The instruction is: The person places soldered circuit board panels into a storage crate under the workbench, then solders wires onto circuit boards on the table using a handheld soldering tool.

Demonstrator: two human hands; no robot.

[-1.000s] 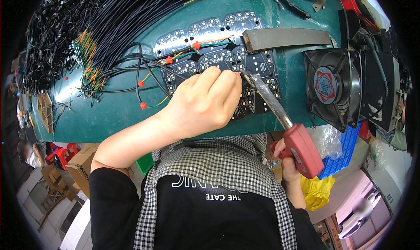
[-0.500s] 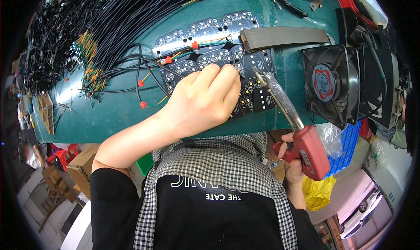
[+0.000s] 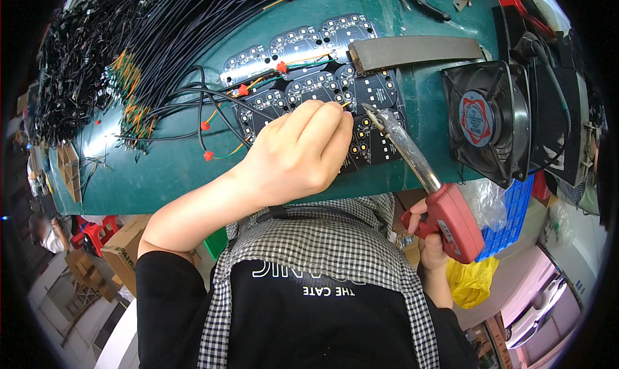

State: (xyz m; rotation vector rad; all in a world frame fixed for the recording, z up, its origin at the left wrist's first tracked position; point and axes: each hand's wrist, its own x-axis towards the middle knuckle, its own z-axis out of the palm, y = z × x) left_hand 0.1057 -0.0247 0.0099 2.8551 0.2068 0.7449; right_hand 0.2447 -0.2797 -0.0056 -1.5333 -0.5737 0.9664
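Note:
My left hand (image 3: pixel 293 146) is closed in a pinch over the panel of black circuit boards (image 3: pixel 382 93). From its fingertips peeks the orange end of a thin wire (image 3: pixel 345 104); the rest is hidden by the hand. My right hand (image 3: pixel 431 240) grips the handle of a red soldering gun (image 3: pixel 456 222). Its metal tip points up and left and hovers just right of the orange wire end; whether it touches a board I cannot tell. A grey metal bar (image 3: pixel 416 53) lies across the panel's right part. Several black cables with red connectors (image 3: pixel 282 66) run onto the boards from the left.
On the green tabletop (image 3: pixel 161 182), a big bundle of black cables (image 3: pixel 174 40) spreads at the left. A black fan (image 3: pixel 487 120) stands at the right. Pliers (image 3: pixel 422 2) lie at the back. Below the right edge hangs a blue crate (image 3: pixel 506 220).
The soldering gun's tip has shifted left, closer to my left fingertips. The orange wire end now shows at those fingertips. Overall the view has shifted slightly.

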